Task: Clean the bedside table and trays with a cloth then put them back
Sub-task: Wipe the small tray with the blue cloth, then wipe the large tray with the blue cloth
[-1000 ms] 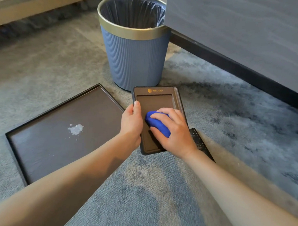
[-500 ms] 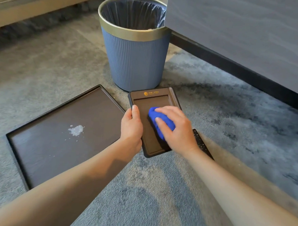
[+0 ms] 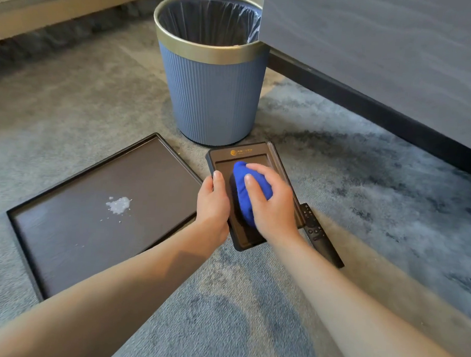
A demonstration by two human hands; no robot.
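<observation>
blue ribbed bin [image 3: 211,96] with gold rim on grey carpet [image 3: 364,170], black remote [image 3: 317,233] nearby

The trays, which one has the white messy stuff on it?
The large tray on the left, untouched, has the white spill. The small tray being wiped with the blue cloth shows none.

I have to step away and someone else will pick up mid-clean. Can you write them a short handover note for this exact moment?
Left hand: grips the small tray's left edge, steadying it on the carpet.
Right hand: presses the blue cloth into that tray.
Large tray: on the carpet to the left, white residue in it.
Remote: partly under the small tray's right side.
Left: finish small tray, wipe large tray, clean table, return everything.
</observation>
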